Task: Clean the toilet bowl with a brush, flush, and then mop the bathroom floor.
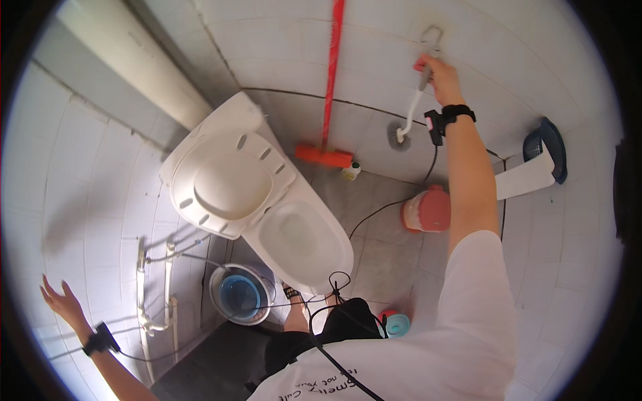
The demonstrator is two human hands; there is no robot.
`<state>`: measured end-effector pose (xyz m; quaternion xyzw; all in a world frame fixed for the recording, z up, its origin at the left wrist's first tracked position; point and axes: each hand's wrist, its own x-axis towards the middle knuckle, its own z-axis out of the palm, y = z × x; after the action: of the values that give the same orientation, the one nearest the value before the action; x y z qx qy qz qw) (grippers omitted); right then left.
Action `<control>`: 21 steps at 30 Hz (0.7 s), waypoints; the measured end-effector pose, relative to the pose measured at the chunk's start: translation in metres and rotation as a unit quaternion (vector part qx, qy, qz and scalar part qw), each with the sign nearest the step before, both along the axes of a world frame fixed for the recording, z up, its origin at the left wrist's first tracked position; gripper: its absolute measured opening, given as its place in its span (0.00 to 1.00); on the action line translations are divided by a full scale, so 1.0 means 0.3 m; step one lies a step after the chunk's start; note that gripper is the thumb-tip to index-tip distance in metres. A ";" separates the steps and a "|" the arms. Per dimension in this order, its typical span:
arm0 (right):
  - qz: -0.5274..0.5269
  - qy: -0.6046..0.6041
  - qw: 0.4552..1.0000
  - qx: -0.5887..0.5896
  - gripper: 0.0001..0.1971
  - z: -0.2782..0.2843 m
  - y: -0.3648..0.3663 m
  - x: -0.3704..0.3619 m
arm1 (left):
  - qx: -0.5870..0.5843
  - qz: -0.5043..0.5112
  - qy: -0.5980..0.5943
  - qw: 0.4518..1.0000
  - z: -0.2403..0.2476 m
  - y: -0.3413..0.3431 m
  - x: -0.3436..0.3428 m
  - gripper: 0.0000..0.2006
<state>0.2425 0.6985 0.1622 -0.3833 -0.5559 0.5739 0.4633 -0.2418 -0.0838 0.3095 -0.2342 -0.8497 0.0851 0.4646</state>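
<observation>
My right hand (440,77) reaches up to the tiled wall and is closed round the grey handle of a toilet brush (415,107). The brush hangs bristles down, its round grey head near the wall. Just above the hand, a metal hook (433,37) is fixed to the wall. My left hand (63,306) is raised at the far left with its fingers spread, holding nothing. Between my hands stands a white toilet (341,240) with its lid and seat raised; its bowl shows below them.
A red squeegee (324,156) leans on the wall beside a small bottle (352,172). A pink and white bin (428,210) stands on the floor at the right. White pipes (142,287) run up the left wall near basins (215,289). A black cable (374,212) crosses the floor.
</observation>
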 end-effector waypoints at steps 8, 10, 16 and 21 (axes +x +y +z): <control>-0.428 -0.297 0.783 0.339 0.24 -0.047 -0.304 -0.084 | -0.042 -0.042 0.175 0.983 0.042 0.171 -0.052 0.27; -0.180 -0.327 0.748 0.549 0.20 -0.023 -0.422 -0.178 | -0.024 -0.074 0.168 0.983 0.038 0.207 -0.050 0.26; 0.243 -0.316 0.633 0.664 0.22 0.016 -0.565 -0.665 | 0.001 -0.073 0.192 0.979 -0.006 0.237 -0.116 0.29; 0.311 -0.380 0.459 0.741 0.24 -0.043 -0.545 -1.006 | -0.048 -0.037 0.288 0.956 -0.018 0.262 -0.145 0.31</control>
<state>-0.0594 0.5350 0.1493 0.1220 -0.9753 -0.1500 0.1071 -0.2852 -0.0053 0.3041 -0.2530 -0.6652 0.1722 0.6811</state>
